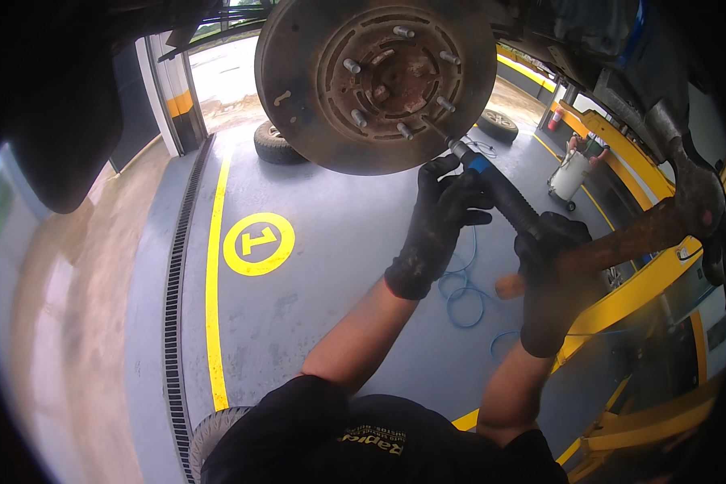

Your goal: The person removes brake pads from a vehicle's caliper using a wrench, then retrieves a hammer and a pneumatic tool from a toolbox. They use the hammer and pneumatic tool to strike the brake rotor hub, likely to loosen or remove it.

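Note:
A rusty brake disc (286, 97) with several wheel studs faces me at the top. A black cylindrical tool (502, 189) with a blue band and a thin metal shank slants up to it, its tip by the hub's lower right studs. My gloved left hand (444, 214) is closed loosely about the tool's front end, some fingers stretched out. In my gloved right hand (547, 282) is a hammer (637, 235), its wooden handle crossing the fist and its metal head off to the right. The tool's ribbed rear meets this hand; whether it grips that too, I cannot tell.
Dark car parts overhang the top corners. Yellow lift arms (645, 278) run down the right. A blue hose (464, 306) coils on the grey floor, and tyres (273, 145) lie beyond the disc. Another person (593, 147) is at the far right beside a white tank (569, 175).

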A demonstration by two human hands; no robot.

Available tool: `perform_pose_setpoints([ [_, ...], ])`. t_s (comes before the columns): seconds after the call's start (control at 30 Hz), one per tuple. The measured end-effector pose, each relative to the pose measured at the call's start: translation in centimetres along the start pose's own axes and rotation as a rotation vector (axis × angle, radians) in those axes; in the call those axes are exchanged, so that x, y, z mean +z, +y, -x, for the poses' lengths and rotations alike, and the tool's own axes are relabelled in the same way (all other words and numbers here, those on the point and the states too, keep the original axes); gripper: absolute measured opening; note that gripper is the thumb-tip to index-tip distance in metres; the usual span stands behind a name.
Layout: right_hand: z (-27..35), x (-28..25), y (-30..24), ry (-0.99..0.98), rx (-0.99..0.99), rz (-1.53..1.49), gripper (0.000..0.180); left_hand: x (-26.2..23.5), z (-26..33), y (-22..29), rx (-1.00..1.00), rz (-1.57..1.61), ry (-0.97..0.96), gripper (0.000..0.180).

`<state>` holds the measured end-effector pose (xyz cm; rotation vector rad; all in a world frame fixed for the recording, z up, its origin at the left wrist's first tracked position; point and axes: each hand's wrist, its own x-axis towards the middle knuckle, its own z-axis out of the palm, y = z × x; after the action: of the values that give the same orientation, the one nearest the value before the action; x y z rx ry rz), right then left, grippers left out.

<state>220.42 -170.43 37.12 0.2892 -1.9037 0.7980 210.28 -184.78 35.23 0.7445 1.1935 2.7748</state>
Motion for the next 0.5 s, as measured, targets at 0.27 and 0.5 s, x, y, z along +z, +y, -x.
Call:
perform_pose_setpoints([
  [0.27,0.4,1.7,-0.7,0.074,-0.046,0.008,0.031,-1.4,-1.7,-1.7,0.468,-0.469,-0.271,0.027],
  [0.5,-1.1,1.6,-2.2,0.079,0.574,-0.099,0.032,-0.2,-0.6,-1.2,0.138,0.310,-0.335,0.037],
])
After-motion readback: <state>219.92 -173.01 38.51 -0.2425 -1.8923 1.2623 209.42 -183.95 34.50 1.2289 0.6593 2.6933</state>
